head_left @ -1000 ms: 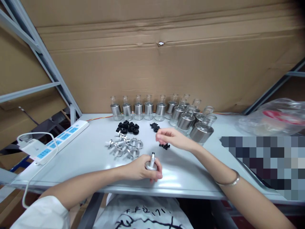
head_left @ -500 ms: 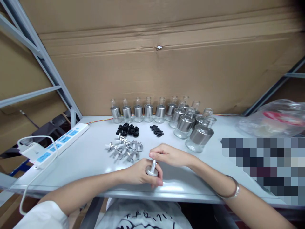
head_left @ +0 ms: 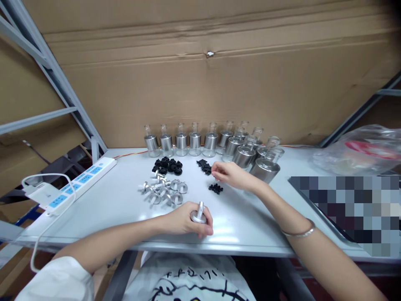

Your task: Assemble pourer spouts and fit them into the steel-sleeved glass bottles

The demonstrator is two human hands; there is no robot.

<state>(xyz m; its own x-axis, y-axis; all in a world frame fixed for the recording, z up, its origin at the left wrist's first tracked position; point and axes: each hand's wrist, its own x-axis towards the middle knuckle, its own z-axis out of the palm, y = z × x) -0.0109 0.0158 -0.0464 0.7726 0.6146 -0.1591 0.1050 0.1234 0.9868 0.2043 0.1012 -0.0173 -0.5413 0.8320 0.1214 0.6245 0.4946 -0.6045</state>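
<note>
- One silver cap, at the worktop's 6 o'clock edge: left hand fingers clenched round it, stem up, tip exposed.
- Right hand fingers pinched beside black pieces at 12 o'clock; contents unclear.
- Spare caps heaped at 10 o'clock, sorted by kind.

pixelated block: contents are masked.
plastic bag: cut off by right edge.
silver cap: base is covered by left hand.
right hand: anything pinched is too small to be told.

Left grip rests near, fingers curled closed; right grip reaches farther out, fingers loosely curled.
</note>
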